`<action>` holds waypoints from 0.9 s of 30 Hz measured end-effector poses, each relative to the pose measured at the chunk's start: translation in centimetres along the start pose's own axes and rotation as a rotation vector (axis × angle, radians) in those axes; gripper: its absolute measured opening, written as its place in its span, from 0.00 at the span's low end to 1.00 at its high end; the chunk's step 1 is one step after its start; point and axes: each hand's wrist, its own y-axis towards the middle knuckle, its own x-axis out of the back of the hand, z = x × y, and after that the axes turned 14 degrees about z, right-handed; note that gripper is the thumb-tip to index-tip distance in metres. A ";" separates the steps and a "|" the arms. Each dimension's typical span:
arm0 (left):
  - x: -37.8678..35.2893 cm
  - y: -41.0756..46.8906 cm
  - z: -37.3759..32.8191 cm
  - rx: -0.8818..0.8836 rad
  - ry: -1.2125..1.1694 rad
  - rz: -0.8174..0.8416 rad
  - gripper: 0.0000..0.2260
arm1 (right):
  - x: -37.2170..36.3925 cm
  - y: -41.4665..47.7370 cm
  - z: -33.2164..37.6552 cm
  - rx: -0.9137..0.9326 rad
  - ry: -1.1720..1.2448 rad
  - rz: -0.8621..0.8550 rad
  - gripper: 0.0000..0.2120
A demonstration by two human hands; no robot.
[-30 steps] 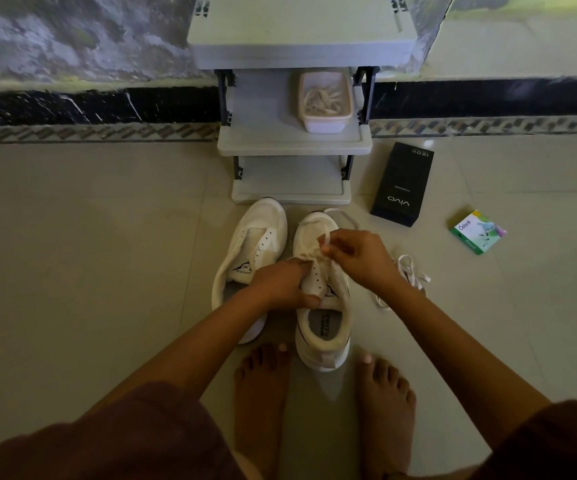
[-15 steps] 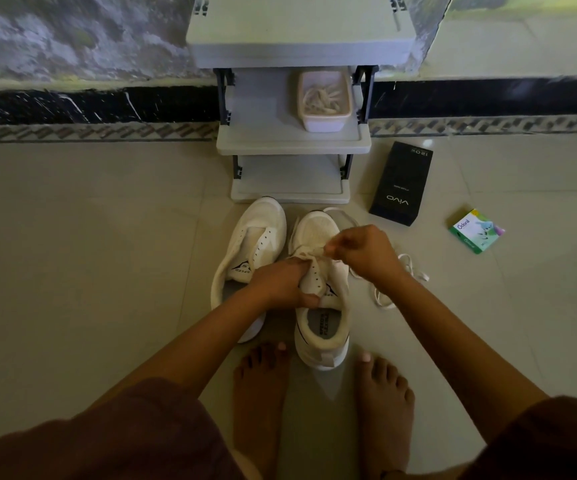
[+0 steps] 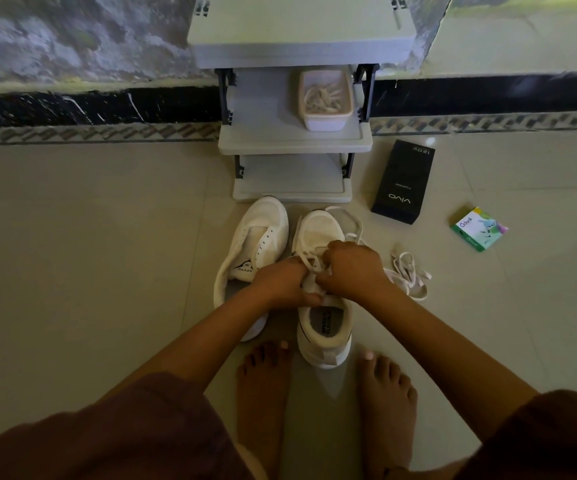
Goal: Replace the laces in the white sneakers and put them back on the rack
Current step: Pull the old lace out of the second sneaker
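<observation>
left hand (image 3: pixel 280 282) grips sneaker (image 3: pixel 321 230) upper; right hand (image 3: pixel 349 268) pinches lace (image 3: pixel 309 259) just beside it

Sneaker (image 3: pixel 318 230) eyelets + lace (image 3: pixel 306 259) partly under L hand (image 3: pixel 280 282), R hand (image 3: pixel 349 268)

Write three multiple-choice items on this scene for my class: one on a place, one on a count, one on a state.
1. Where is the white tub? A on the rack's middle shelf; B on the black box; C inside a shoe.
2. How many white sneakers are on the floor? A one; B two; C four.
3. The left sneaker is: A laced and tied; B unlaced; C on the rack.

Answers: 1 A, it sits on the shelf under the top board. 2 B, the right sneaker lies beside the left one. 3 B, its eyelets are empty.
</observation>
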 end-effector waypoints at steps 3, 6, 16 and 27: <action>0.1 -0.1 0.0 0.022 0.052 0.005 0.32 | 0.5 0.4 0.4 -0.038 -0.146 -0.001 0.14; 0.1 -0.3 0.0 0.030 0.067 0.012 0.32 | 0.7 0.5 0.2 -0.080 -0.173 0.008 0.13; 0.2 -0.2 -0.4 0.055 0.155 0.045 0.38 | 7.0 -1.0 0.1 0.154 0.857 -0.495 0.10; 0.5 0.3 0.4 0.003 0.138 0.066 0.38 | 0.6 0.5 -1.5 0.004 0.135 0.081 0.19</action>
